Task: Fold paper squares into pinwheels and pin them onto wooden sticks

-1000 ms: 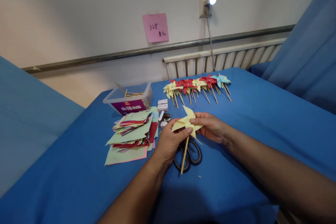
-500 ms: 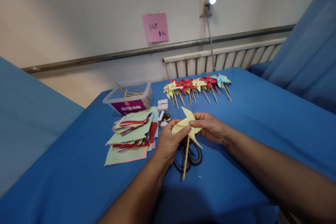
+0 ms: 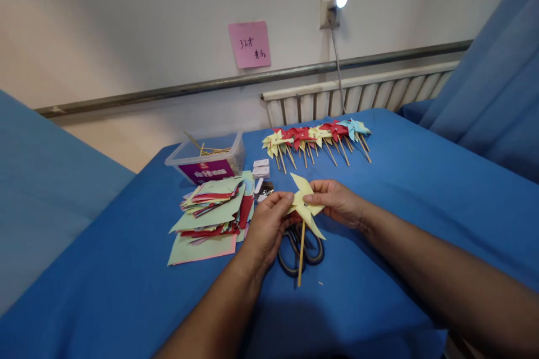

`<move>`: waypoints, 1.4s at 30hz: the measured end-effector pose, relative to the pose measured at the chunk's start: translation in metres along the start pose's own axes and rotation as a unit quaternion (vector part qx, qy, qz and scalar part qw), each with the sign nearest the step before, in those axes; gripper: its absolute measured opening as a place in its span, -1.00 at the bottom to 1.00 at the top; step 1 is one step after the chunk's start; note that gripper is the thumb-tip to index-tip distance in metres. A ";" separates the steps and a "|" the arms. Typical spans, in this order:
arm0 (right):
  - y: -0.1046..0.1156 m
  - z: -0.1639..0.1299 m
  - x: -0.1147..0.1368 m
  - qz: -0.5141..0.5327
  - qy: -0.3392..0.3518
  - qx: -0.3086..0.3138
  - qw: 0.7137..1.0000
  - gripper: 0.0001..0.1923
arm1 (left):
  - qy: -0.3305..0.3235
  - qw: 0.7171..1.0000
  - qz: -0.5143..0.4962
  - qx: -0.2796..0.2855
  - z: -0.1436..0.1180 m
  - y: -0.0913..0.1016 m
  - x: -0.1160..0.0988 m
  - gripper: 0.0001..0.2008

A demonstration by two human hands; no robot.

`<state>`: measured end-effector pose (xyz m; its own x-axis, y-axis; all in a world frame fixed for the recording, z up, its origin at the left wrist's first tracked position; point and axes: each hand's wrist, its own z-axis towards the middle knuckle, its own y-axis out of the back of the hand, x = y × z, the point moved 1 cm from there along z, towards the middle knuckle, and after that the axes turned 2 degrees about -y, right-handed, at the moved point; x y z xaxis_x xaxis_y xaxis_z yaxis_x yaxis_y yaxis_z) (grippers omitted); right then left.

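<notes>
Firstly, the pink note [image 3: 249,44] on the wall at 12 o'clock has handwriting that looks like "328" with two signs under it, which I cannot read. The tub [image 3: 207,158] at 10 o'clock from the hands has a purple label with a small red logo; its words are too small to read.

The pinwheel [image 3: 306,203] is pale yellow paper with pointed folded blades, fixed on a thin wooden stick [image 3: 301,255] that hangs down toward 6 o'clock. It is held above the blue table [image 3: 404,190], near the middle, just over the scissors [image 3: 304,249]. The left hand [image 3: 269,224] pinches a blade at 9 o'clock of the pinwheel with thumb and fingers. The right hand [image 3: 337,202] pinches the center from 3 o'clock.

Compared with one second before, the left blade is now folded in, so the pinwheel looks narrower, and the stick hangs nearly straight instead of leaning left.

A row of pinwheels [image 3: 315,137] lies at 12 o'clock, and a paper pile [image 3: 213,210] lies at 9 o'clock.
</notes>
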<state>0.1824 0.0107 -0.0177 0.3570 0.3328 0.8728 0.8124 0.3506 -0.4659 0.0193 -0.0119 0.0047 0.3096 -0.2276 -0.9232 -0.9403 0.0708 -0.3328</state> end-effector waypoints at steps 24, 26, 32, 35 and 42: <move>-0.003 0.005 -0.008 0.085 -0.037 -0.066 0.993 -0.68 | -0.016 0.999 0.029 -0.024 0.007 0.007 0.000 -0.70; -0.007 0.003 -0.010 0.066 -0.051 -0.033 0.996 -0.74 | -0.037 0.998 0.028 -0.040 0.008 0.008 -0.003 -0.71; -0.018 -0.004 -0.015 -0.005 -0.052 0.058 0.997 -0.76 | -0.093 0.990 0.008 -0.104 0.011 0.014 -0.006 -0.72; -0.019 -0.004 -0.017 -0.043 -0.028 0.048 0.998 -0.69 | -0.092 0.990 0.004 -0.109 0.011 0.015 -0.007 -0.72; -0.020 -0.002 -0.018 -0.093 0.005 0.036 0.995 -0.66 | -0.037 0.996 -0.025 -0.081 0.006 0.011 -0.012 -0.73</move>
<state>0.1605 -0.0043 -0.0237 0.2077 0.2479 0.9463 0.8301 0.4670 -0.3046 0.0064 -0.0027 0.0113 0.3605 -0.1544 -0.9199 -0.9321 -0.0970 -0.3490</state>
